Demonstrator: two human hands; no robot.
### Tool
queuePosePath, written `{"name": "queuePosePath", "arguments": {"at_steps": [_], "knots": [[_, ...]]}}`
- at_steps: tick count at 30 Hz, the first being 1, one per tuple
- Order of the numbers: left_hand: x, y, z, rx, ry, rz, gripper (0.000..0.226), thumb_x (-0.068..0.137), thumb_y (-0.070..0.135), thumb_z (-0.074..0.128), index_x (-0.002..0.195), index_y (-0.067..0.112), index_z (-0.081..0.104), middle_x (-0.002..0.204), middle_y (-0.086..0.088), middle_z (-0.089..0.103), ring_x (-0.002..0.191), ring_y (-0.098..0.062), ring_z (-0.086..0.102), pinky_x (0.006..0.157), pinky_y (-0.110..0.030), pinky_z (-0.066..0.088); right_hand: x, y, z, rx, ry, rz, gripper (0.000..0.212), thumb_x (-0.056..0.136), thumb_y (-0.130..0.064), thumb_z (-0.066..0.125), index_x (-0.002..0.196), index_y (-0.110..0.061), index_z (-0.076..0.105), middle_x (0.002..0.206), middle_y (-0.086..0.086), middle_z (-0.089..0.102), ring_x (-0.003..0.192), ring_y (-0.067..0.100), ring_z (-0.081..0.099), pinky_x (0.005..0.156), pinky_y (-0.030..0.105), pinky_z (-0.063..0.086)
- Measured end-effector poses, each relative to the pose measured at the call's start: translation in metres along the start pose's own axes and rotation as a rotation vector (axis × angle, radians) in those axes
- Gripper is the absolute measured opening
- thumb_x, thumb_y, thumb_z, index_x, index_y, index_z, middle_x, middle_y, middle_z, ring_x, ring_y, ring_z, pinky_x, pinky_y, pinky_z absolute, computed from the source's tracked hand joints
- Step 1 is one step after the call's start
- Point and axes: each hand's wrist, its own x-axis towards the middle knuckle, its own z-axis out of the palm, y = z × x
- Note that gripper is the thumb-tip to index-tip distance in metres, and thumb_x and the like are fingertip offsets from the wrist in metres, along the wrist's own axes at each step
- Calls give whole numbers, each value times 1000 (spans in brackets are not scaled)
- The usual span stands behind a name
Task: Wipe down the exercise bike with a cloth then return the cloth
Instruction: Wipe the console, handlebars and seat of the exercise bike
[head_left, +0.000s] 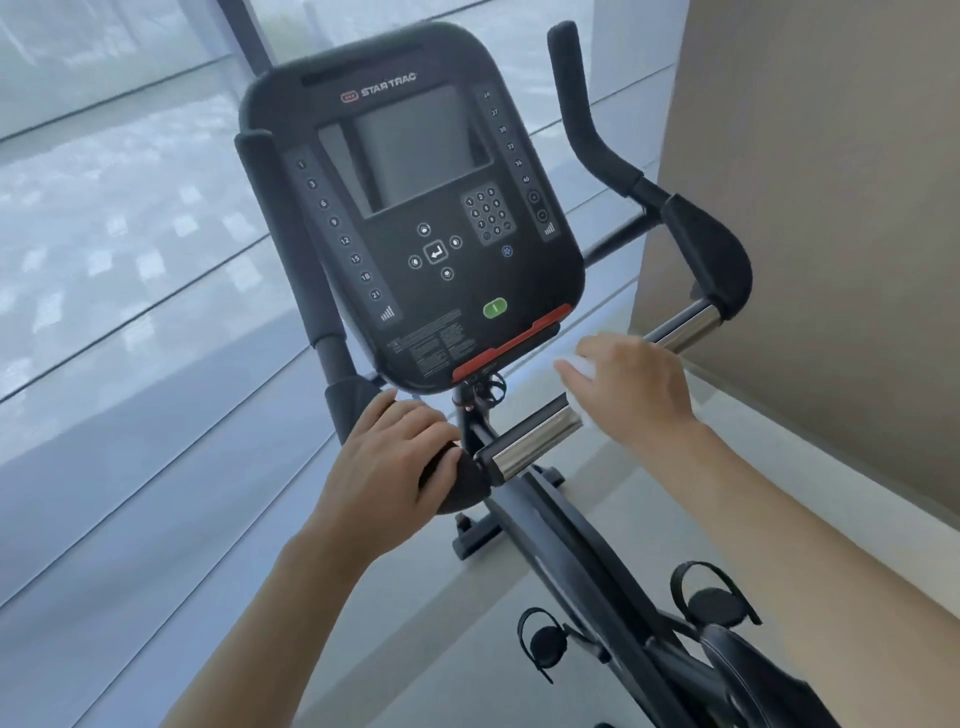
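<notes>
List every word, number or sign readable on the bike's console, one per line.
"STAR TRAC": top of the console, beside a small red logo.
"1 3 6 9 12 15 18 21": left button column.
"24 27 30 33 36 40": right button column.
Digits "1" to "9" and "0": keypad.
Enter arrow: centre key.
Fine print at the bottom: too small to read.

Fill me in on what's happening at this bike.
A person is wiping down an exercise bike. The right hand holds a white cloth against the chrome handlebar just below the console. The left hand grips the black padded grip on the other side, seemingly steadying the bike. The cloth has not been returned yet.
</notes>
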Motion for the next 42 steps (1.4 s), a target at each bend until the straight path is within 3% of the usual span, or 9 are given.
{"name": "queuePosePath", "arguments": {"at_steps": [4,10,17,24,26,29,31,39,42], "knots": [[-5,-11,5,-25,87,13,23,103,28,52,106,20,73,112,7,71,110,-19,62,118,-43,36,-16,-47,1,-17,-9,-55,40,101,-42,63,70,-22,46,65,-6,44,57,23,46,56,30,37],[-5,-11,15,-123,272,-20,21,93,18,56,96,18,77,102,4,75,101,-21,67,111,-45,44,-57,-109,22,73,23,-84,32,100,-47,64,80,-22,62,73,-8,58,59,12,48,51,23,41],[-5,-7,11,-107,166,-65,23,95,25,53,92,20,75,97,5,74,101,-21,66,120,-41,34,-85,-105,10,135,49,9,23,99,-46,69,98,-26,59,82,-14,58,63,13,51,53,12,31],[-26,17,5,-330,67,-78,21,96,31,62,113,27,74,119,10,71,125,-15,57,125,-56,24,-172,-92,-15,126,95,322,26,98,-47,64,90,-24,58,70,-11,57,60,12,52,50,24,35],[-32,32,3,-604,89,-102,18,97,24,60,109,28,74,115,14,70,114,-3,58,117,-57,37,-198,-85,-31,135,145,406,26,99,-46,65,90,-23,58,69,-10,59,61,12,56,50,30,42],[-39,71,0,-849,48,-96,22,99,28,53,109,27,72,114,19,66,113,-6,63,95,-36,55,-236,-76,-58,139,262,530,26,99,-50,64,89,-27,55,68,-10,59,62,12,57,51,34,47],[-42,100,2,-880,-22,-21,19,102,28,53,110,28,71,117,20,64,113,-8,63,83,-20,54,-264,-71,-78,155,306,603,26,96,-52,64,87,-31,52,67,-10,58,62,12,57,51,34,46],[-51,228,21,-869,-222,191,21,102,36,49,108,31,68,115,25,60,71,-7,63,68,-18,44,-404,-42,-156,96,428,830,32,95,-56,55,92,-24,54,72,-8,63,67,19,61,61,41,52],[-59,298,25,-872,-269,273,16,103,25,54,105,29,69,114,23,62,86,-1,65,68,-13,44,-470,-25,-191,112,470,898,29,98,-53,55,90,-26,53,72,-8,62,67,18,61,60,41,52]]}}
